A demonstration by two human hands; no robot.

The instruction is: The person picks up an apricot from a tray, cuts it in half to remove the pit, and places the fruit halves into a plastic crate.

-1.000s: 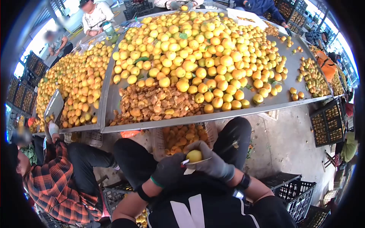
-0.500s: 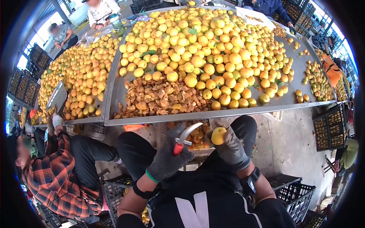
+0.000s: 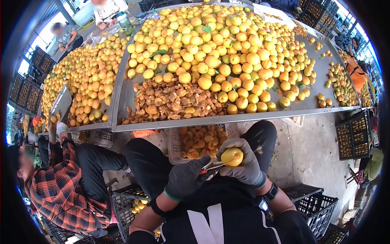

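Note:
In a dark glove, my left hand (image 3: 185, 177) is closed round the red handle of a knife (image 3: 217, 166), whose blade reaches right and touches a yellow fruit (image 3: 232, 157). My right hand (image 3: 243, 166), in a grey glove, holds that fruit with fingers curled round it. Beneath and behind my hands stands a crate (image 3: 174, 148) of orange fruit halves between my knees. On the metal table (image 3: 243, 118) ahead lie a heap of whole yellow fruit (image 3: 211, 61) and a pile of brownish pieces (image 3: 174, 101).
A co-worker in a checked shirt (image 3: 67, 191) sits at the left. Black crates stand at the lower right (image 3: 319, 209) and the right side (image 3: 352, 136). Other people sit beyond the table. A metal divider (image 3: 118, 89) separates two fruit heaps.
My left hand has turned and lowered the knife from upright to roughly level, bringing its blade to the fruit. My right hand has moved slightly down with the fruit. The crate between my knees shows more.

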